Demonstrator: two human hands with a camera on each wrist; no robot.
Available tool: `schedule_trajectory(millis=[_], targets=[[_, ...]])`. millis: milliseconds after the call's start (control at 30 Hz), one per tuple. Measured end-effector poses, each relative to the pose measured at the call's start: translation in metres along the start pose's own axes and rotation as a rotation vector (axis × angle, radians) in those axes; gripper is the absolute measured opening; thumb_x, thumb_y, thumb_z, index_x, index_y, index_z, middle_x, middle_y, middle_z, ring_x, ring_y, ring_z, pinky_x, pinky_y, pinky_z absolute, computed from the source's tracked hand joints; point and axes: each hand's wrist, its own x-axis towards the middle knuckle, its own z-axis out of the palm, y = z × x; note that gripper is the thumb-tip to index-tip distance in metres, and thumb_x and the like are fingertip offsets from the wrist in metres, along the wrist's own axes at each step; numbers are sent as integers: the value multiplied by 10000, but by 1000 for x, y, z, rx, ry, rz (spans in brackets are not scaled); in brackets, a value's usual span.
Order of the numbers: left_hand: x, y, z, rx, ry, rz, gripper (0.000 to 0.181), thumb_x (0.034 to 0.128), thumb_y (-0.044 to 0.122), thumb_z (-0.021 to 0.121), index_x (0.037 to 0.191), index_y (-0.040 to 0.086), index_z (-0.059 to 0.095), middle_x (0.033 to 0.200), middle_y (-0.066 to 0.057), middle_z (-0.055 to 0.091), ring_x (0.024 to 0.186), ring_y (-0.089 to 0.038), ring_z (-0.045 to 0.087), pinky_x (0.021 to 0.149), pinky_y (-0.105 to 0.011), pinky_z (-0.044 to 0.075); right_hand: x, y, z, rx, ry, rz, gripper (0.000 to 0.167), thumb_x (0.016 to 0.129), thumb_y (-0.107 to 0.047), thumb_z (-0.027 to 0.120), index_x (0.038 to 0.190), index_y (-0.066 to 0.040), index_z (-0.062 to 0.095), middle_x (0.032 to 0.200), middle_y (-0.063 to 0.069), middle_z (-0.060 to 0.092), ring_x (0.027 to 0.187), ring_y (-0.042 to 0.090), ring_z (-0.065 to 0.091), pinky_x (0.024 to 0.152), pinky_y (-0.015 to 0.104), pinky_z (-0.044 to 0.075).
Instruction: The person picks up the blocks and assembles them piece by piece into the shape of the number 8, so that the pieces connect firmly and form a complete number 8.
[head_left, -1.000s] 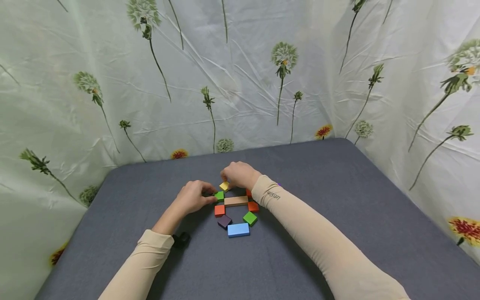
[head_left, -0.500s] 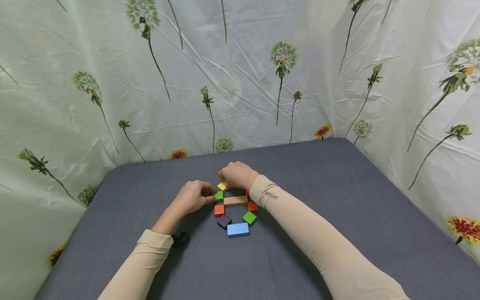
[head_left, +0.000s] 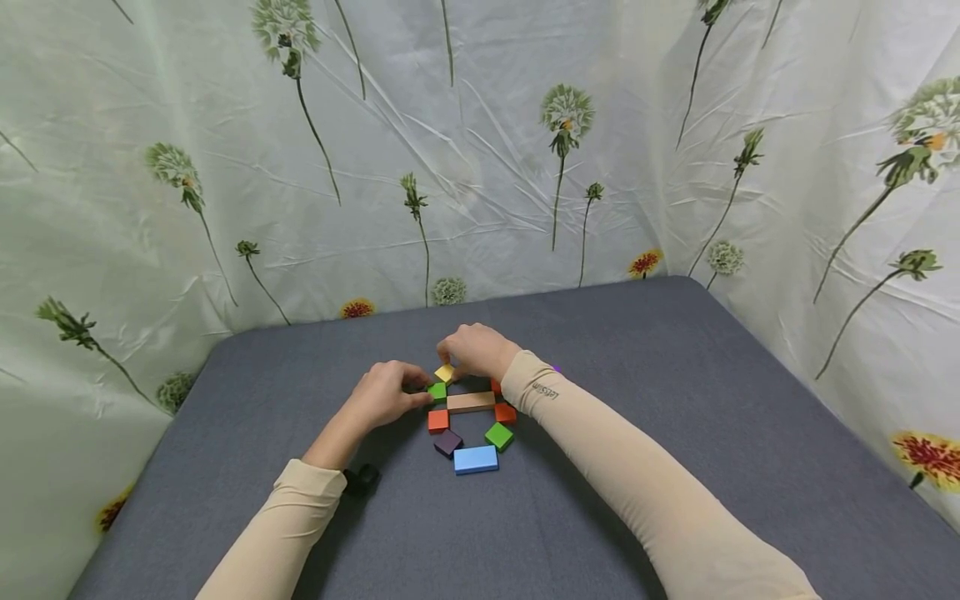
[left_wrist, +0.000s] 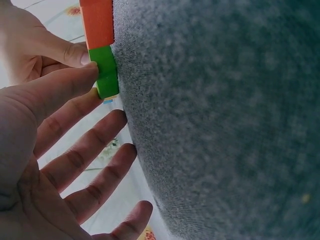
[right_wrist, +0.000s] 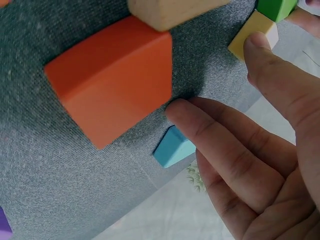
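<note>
In the head view my left hand (head_left: 386, 392) pinches a green block (head_left: 437, 392) between thumb and a fingertip; the other fingers spread loosely in the left wrist view. My right hand (head_left: 480, 350) holds a yellow block (head_left: 445, 373) at the green block's far corner. In the right wrist view the thumb presses the yellow block (right_wrist: 255, 32), while several fingers extend away from it. A bare wooden plank (head_left: 471, 402) lies between the green block and an orange block (head_left: 506, 413). Another orange block (head_left: 438, 421) sits just in front of the green one.
Nearer the person lie a dark purple block (head_left: 448, 442), a blue block (head_left: 476, 459) and a second green block (head_left: 498, 436). A light blue block (right_wrist: 172, 145) shows beyond the right fingers. A purple block (head_left: 557, 368) peeks past the right sleeve. Floral fabric hangs behind the grey table (head_left: 600, 333).
The yellow block and right hand have shifted slightly left toward the green block since a second ago. Over the last half second, both hands look almost still.
</note>
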Motion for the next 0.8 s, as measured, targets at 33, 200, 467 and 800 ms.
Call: schedule_trajectory(millis=[33, 200, 467, 800], targets=[[0, 0, 0, -1, -1, 0, 197, 949, 253, 840, 1120, 156, 835, 1051, -13, 814, 989, -201, 732, 877, -486, 580, 0, 0, 0, 1, 1, 1, 263, 971, -279, 820, 1198, -155, 773, 1150, 62, 797, 981, 228, 750, 901, 354, 600], [0, 1, 0, 9, -1, 2, 208, 942, 268, 847, 1120, 160, 836, 1045, -13, 812, 985, -205, 733, 880, -488, 578, 0, 0, 0, -2, 12, -1, 255, 970, -278, 821, 1188, -154, 774, 1143, 63, 799, 974, 230, 750, 896, 358, 600], [0, 1, 1, 8, 1, -2, 208, 935, 271, 854, 1112, 163, 837, 1029, -4, 810, 970, -194, 726, 871, -479, 573, -1, -2, -1, 3, 24, 0, 244, 965, -271, 826, 1172, -151, 778, 1130, 60, 802, 955, 226, 753, 890, 354, 604], [1, -1, 0, -1, -2, 9, 197, 942, 262, 846, 1109, 158, 837, 1018, 6, 809, 945, -165, 719, 841, -459, 574, -4, 0, -2, 41, 17, -10, 330, 969, -302, 820, 1238, -129, 741, 1169, 84, 786, 994, 242, 752, 908, 365, 601]])
